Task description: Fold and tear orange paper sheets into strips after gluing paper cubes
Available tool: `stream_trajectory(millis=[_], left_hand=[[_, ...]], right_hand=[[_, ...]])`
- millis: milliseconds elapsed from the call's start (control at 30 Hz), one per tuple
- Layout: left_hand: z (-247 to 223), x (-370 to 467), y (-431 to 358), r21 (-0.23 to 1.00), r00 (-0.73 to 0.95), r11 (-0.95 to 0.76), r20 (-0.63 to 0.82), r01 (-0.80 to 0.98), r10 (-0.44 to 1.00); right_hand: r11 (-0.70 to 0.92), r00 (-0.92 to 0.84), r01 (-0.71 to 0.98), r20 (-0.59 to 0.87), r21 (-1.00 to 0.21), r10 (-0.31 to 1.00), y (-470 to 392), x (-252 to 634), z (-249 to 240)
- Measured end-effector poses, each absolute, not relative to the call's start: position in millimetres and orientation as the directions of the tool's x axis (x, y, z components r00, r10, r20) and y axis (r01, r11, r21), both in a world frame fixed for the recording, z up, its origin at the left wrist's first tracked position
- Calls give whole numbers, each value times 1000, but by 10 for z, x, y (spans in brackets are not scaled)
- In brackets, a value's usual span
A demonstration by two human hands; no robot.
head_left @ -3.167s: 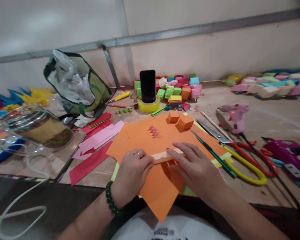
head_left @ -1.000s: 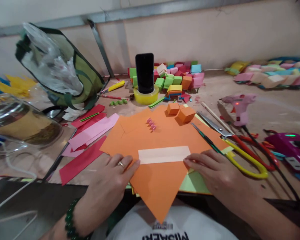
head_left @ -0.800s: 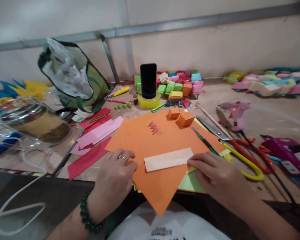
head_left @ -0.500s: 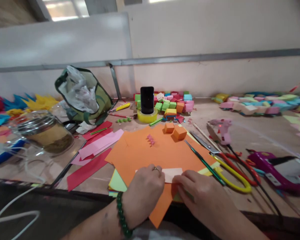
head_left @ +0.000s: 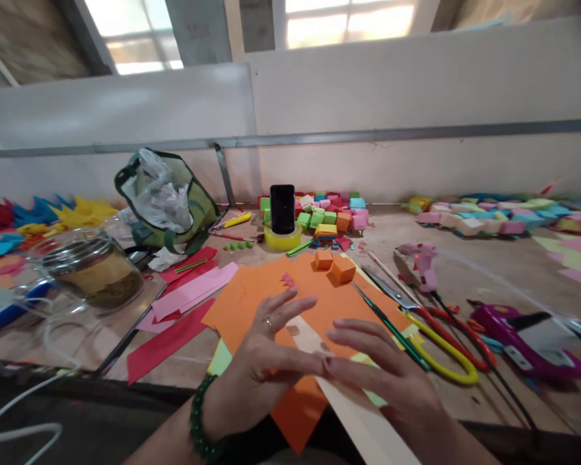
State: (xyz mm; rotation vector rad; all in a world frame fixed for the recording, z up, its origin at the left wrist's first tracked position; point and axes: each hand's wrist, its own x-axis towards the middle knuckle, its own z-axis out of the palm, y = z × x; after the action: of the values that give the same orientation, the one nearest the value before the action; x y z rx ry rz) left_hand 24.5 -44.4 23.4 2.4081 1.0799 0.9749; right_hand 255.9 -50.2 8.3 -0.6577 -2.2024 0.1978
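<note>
Slanting between left hand [head_left: 259,365] and right hand [head_left: 392,381]: cream paper strip [head_left: 348,403].

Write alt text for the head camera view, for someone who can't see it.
Both hands, left and right, hold a pale paper strip above orange sheets on a cluttered table. Scissors lie right; paper cubes and a phone sit beyond.

Matt orange paper sheets [head_left: 266,303], pale matt paper strip [head_left: 353,407], glossy plastic-handled scissors [head_left: 445,349], clear glass jar [head_left: 94,271] w/ metal lid
</note>
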Motion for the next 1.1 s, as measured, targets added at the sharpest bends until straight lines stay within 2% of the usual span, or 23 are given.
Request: stream_trajectory(millis=[67, 133, 200, 267, 367, 467, 533, 633, 733, 800, 933, 1100], left_hand=[[206, 251, -457, 489, 457, -629, 434, 604, 776], [191, 219, -498, 471, 341, -565, 479, 677, 809], [194, 159, -565, 472, 253, -534, 536, 701, 806], [199, 110, -635, 429, 299, -553, 527, 714, 795], [152, 115, -686, 344, 470, -567, 328, 749, 820], [33, 173, -651, 293, 486, -504, 137, 812, 863], [-50, 189, -606, 224, 454, -472, 128, 853, 882], [-119, 144, -553, 119, 455, -475, 162, 872, 876], [-112, 74, -544, 85, 488, -503, 146, 860, 860], [-84, 60, -562, 102, 481, -496, 137, 863, 866], [-68, 131, -625, 181, 449, -463, 113, 868, 886], [-181, 179, -678, 281, 351, -384, 162, 880, 922]], right_hand=[[884, -499, 400, 751, -243, 432, -468, 2457, 111], [858, -510, 494, 754, -138, 415, -430, 2352, 137], [774, -530, 628, 687, -75, 497, -391, 2242, 123], [658, -524, 753, 576, -33, 628, -357, 2127, 52], [547, -518, 835, 411, 56, 750, -338, 1965, -101], [549, -541, 832, 343, 82, 768, -347, 1873, -186], [591, -574, 805, 311, 48, 757, -339, 1885, -191], [684, -648, 726, 261, -71, 716, -280, 2027, -180], [765, -712, 625, 289, -152, 639, -188, 2244, -193], [795, -729, 583, 324, -166, 602, -135, 2359, -207], [794, -718, 561, 341, -233, 607, -84, 2439, -229], [721, -679, 548, 278, -425, 680, -33, 2489, -216]])
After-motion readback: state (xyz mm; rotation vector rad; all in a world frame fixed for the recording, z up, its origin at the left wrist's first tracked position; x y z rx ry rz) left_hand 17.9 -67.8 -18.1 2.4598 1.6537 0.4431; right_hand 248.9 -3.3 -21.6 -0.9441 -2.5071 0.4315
